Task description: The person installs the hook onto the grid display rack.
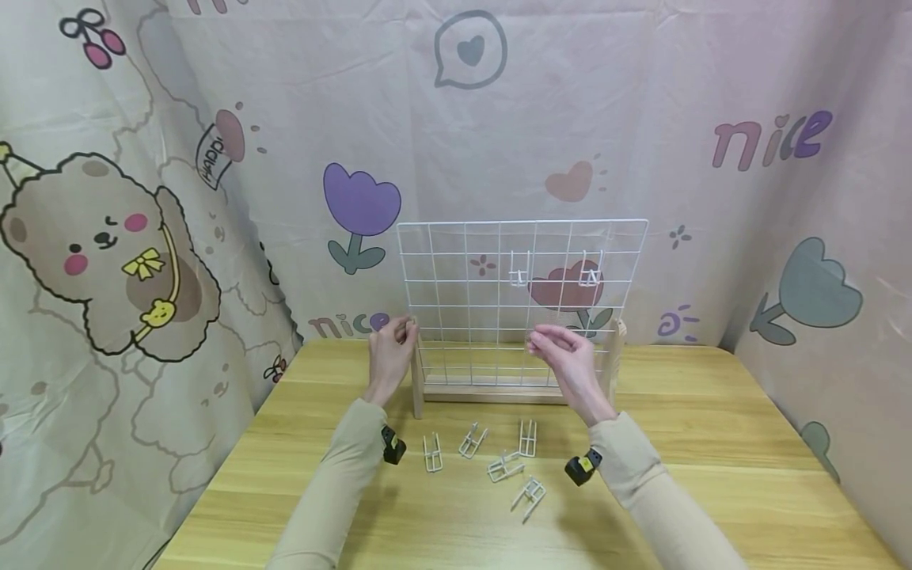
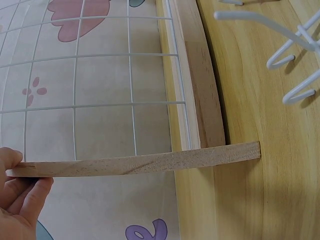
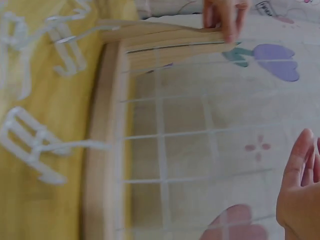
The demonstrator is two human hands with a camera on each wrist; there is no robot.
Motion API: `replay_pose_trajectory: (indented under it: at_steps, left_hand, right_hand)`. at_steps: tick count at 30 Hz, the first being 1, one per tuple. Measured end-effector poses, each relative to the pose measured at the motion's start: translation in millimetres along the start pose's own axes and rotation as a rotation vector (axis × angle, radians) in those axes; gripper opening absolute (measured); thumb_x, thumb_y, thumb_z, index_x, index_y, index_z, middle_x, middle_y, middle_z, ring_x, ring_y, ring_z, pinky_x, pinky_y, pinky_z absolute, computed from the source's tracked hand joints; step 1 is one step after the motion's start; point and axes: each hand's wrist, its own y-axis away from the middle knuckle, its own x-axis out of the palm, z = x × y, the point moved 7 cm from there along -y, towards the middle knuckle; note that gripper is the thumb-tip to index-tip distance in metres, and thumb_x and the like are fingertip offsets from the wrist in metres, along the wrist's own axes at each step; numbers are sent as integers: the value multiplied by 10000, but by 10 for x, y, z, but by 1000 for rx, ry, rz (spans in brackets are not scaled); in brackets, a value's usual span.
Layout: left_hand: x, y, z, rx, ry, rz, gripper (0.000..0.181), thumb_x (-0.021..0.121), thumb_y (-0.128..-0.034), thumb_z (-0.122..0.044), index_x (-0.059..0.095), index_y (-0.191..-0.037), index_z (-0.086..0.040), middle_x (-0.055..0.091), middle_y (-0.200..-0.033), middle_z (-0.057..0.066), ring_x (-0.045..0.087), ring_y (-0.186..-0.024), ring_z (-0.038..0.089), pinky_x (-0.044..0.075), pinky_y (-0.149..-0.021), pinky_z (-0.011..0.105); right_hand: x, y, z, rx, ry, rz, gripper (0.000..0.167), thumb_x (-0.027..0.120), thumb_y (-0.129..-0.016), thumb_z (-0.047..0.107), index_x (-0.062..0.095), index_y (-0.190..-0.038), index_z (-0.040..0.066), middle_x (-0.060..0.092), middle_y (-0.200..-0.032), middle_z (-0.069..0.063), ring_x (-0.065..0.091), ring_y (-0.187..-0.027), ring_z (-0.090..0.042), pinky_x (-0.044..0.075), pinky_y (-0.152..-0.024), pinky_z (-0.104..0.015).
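A white wire grid stands upright in a wooden base. At its left side, my left hand pinches the top end of the wooden post between thumb and fingers, seen closely in the left wrist view. My right hand is in front of the grid's lower right part, fingers slightly bent and close together, with nothing visible in them; the right wrist view shows this hand too. Two white wire hooks hang on the grid's upper right.
Several white wire hooks lie on the wooden table before the base, between my forearms. Behind the table hangs a patterned cloth, and another stretch of cloth runs along the left side.
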Motion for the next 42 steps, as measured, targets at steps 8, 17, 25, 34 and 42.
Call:
replay_pose_trajectory:
  at_steps: [8, 17, 25, 34, 42]
  left_hand:
    - [4, -2, 12, 1, -8, -2, 275, 660, -961, -67, 669, -1181, 98, 732, -1091, 267, 741, -1010, 371, 631, -853, 474]
    - [-4, -7, 10, -5, 3, -7, 267, 653, -963, -69, 676, -1176, 91, 727, -1105, 268, 726, -1037, 377, 620, -873, 478]
    - [-3, -6, -1, 3, 1, -4, 277, 654, -964, -73, 673, -1181, 97, 732, -1088, 267, 732, -1026, 376, 621, -875, 476]
    - [-4, -8, -5, 17, -16, -16, 276, 658, -961, -79, 679, -1169, 100, 744, -1056, 255, 748, -992, 364, 627, -865, 484]
    - [-5, -5, -10, 20, -17, -15, 272, 648, -967, -80, 679, -1168, 100, 749, -1047, 253, 760, -950, 361, 634, -840, 488]
  right_hand:
    - [-366, 238, -454, 121, 192, 40, 182, 675, -914, -20, 698, -1093, 3, 772, -898, 31, 723, -791, -94, 633, -789, -228]
    - [-592, 435, -833, 270, 452, 24, 367, 720, -888, 33, 619, -1211, -110, 714, -887, 67, 646, -765, -93, 600, -745, -245]
    - [-582, 485, -901, 269, 569, 86, 436, 764, -848, 61, 608, -1210, -127, 726, -1076, -146, 677, -862, -120, 607, -802, -272]
    - [-575, 471, -861, 216, 610, 129, 413, 754, -843, 10, 599, -1187, -160, 762, -948, -153, 710, -799, -155, 638, -741, -303]
    - [-715, 460, -699, 106, 652, 150, 392, 747, -834, -38, 594, -1155, -202, 718, -986, -329, 701, -727, -73, 630, -680, -273]
